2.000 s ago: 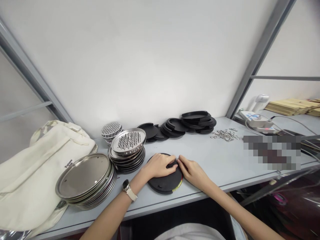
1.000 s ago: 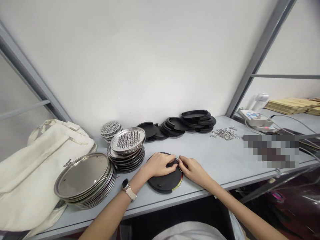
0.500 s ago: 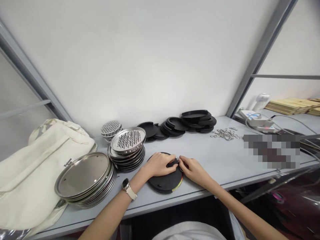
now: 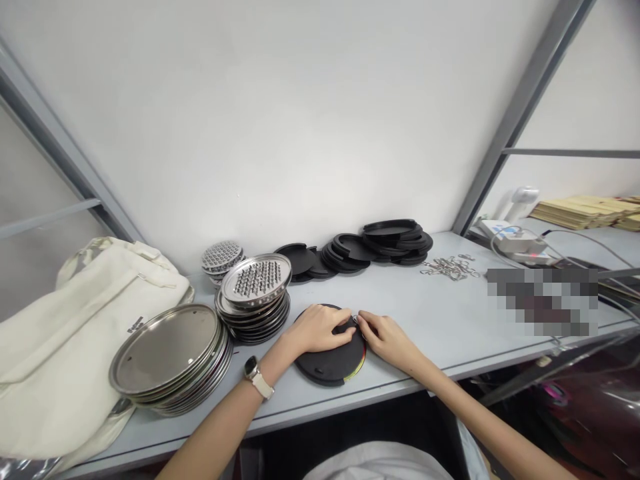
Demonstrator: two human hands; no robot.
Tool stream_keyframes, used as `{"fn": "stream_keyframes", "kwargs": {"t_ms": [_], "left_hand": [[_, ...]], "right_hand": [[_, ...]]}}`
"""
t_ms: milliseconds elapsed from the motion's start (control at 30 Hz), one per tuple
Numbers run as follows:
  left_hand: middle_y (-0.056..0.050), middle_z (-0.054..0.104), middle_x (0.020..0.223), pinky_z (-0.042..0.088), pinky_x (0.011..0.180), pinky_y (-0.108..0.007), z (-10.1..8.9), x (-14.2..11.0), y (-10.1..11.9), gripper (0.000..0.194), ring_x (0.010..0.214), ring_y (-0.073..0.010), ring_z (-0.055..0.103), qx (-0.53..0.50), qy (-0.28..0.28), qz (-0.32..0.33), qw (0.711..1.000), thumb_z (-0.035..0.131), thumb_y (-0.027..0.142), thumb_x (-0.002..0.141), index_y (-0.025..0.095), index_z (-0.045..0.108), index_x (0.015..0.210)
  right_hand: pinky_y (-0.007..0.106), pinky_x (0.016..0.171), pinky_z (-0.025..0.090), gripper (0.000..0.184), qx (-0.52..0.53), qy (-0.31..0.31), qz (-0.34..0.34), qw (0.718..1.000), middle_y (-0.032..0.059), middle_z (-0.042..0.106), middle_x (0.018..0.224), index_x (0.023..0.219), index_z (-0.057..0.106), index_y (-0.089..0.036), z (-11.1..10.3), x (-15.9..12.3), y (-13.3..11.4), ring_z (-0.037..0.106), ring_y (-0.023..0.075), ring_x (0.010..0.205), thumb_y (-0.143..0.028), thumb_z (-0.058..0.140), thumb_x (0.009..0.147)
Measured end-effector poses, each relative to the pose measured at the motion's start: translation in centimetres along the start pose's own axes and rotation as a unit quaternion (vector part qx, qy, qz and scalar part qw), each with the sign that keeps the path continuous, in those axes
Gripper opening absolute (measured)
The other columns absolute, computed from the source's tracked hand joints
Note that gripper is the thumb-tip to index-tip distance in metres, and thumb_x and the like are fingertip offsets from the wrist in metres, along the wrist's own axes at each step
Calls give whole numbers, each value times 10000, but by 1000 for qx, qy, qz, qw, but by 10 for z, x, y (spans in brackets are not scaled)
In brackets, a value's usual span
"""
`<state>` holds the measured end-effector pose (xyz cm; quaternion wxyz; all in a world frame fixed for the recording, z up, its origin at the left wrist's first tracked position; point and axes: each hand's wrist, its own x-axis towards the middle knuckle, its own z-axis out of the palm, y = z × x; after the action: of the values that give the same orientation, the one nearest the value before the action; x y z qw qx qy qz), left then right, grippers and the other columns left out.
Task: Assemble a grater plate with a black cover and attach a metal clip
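A round black disc (image 4: 333,367) lies flat at the table's front, with a red and yellow strip showing along its right edge. My left hand (image 4: 323,329) is on top of it, fingers curled and gripping its upper right part; a watch is on that wrist. At the disc's right edge, my right hand (image 4: 384,339) pinches a small metal clip (image 4: 355,319), mostly covered by the fingertips. Similar loose metal clips (image 4: 451,268) form a pile farther back on the right. Several black round holders (image 4: 350,250) with cut-out edges are heaped along the wall.
Left of my hands stand stacks of round metal plates (image 4: 167,350) and grater-topped discs (image 4: 257,280). A cream bag (image 4: 75,333) lies at the far left. Metal frame posts (image 4: 500,147) rise on both sides. Cables and a white box (image 4: 507,237) are at the right.
My right fingers have shifted very slightly at the clip. My left hand and the disc stay in place.
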<state>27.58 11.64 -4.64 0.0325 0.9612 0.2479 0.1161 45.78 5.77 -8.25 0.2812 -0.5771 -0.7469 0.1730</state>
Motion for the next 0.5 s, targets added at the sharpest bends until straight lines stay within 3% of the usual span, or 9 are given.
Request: {"fn": "stream_keyframes", "kwargs": {"t_ms": [500], "left_hand": [[22,598,682,294,559,-258,-1,0,1,216,607,-141,558,-3,-3,-2,1000,443,402,881,212,500,796]], "right_hand": [[234,504,254,282,1,8,-2,1000,-38,441,525,657,364,-213,2,-2,1,417,118,467,-294,315,922]]}}
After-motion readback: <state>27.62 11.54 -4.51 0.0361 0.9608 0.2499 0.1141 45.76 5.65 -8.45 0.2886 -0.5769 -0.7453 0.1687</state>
